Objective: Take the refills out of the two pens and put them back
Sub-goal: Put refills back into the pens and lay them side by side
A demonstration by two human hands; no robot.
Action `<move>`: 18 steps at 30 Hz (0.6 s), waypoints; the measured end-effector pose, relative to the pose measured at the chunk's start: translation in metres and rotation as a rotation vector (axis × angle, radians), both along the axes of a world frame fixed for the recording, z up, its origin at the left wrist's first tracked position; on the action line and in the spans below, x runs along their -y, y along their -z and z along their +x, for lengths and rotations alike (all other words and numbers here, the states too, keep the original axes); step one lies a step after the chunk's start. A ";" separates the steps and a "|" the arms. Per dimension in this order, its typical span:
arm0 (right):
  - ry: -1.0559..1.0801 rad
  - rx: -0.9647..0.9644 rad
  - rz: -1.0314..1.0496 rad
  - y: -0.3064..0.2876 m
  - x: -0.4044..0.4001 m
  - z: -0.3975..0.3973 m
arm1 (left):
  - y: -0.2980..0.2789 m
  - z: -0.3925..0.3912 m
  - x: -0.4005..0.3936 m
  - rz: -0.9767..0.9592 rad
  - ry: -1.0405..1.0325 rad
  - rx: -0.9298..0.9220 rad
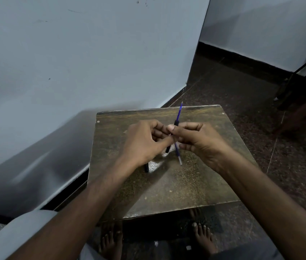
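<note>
My left hand and my right hand meet fingertip to fingertip above the small brown table. Between them they pinch a black pen barrel, tilted, with a blue refill sticking out of its upper end. A second blue refill with a clear end hangs down from my right fingers. Another black pen lies on the table, mostly hidden under my left hand.
The table stands against a pale blue wall on the left. Dark speckled floor lies to the right and behind. Dark furniture legs are at far right. Bare feet show below the table's near edge.
</note>
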State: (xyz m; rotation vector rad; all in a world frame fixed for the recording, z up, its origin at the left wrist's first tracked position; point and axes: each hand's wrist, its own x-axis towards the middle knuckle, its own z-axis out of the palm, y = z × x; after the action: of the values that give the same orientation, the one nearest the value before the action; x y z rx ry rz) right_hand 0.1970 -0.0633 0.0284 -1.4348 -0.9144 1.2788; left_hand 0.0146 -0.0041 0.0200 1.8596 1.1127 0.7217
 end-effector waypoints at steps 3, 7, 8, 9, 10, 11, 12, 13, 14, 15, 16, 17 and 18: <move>0.042 -0.013 0.057 -0.002 -0.003 0.001 | 0.000 0.000 -0.001 0.002 -0.008 0.020; 0.100 -0.002 0.118 -0.005 -0.006 0.007 | 0.000 -0.001 -0.001 0.033 0.003 -0.014; 0.124 -0.017 0.135 -0.006 -0.007 0.009 | 0.000 -0.001 -0.001 0.034 0.009 -0.020; 0.170 -0.055 0.159 -0.009 -0.008 0.012 | 0.000 0.000 -0.002 0.035 0.015 -0.028; 0.229 -0.105 0.198 -0.011 -0.010 0.017 | 0.000 0.000 -0.002 0.036 0.020 -0.034; 0.285 -0.128 0.245 -0.013 -0.012 0.023 | 0.000 0.000 -0.002 0.035 0.023 -0.037; 0.331 -0.102 0.289 -0.016 -0.013 0.029 | 0.000 0.000 -0.002 0.033 0.020 -0.038; 0.369 -0.048 0.322 -0.018 -0.014 0.034 | 0.000 0.000 -0.002 0.032 0.016 -0.039; 0.404 0.015 0.345 -0.019 -0.015 0.040 | 0.001 0.000 -0.002 0.033 0.010 -0.043; 0.439 0.078 0.350 -0.019 -0.016 0.046 | 0.001 0.000 -0.002 0.033 0.004 -0.048; 0.468 0.170 0.338 -0.020 -0.015 0.052 | 0.001 -0.001 -0.003 0.031 -0.001 -0.053; 0.482 0.320 0.308 -0.019 -0.014 0.058 | 0.001 -0.001 -0.003 0.030 -0.004 -0.055; 0.463 0.533 0.251 -0.017 -0.013 0.065 | 0.001 -0.001 -0.004 0.030 -0.007 -0.052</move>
State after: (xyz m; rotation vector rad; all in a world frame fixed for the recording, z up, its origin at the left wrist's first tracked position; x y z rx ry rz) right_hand 0.2619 -0.0501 0.0458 -1.6865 -0.9655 0.4258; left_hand 0.0139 -0.0004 0.0191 1.9103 1.1480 0.7007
